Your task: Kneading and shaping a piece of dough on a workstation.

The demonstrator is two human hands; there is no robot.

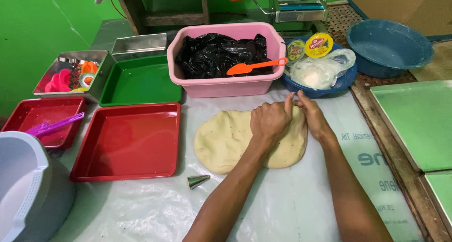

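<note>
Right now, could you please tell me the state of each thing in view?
Dough: flattened slab on the plastic sheet.
Left hand: pressing flat on the dough.
Right hand: pressing the dough's far edge.
Pink tub: lined with a black bag, orange spatula across it.
Large red tray: empty.
Piping nozzle: lying on its side.

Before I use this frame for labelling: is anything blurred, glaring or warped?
Head view: even, soft light, the hands and dough sharp; mild sheen on the red tray and plastic sheet; faint shadows beneath the forearms; wide-angle bending at the edges, seen on the white bowl.
</note>
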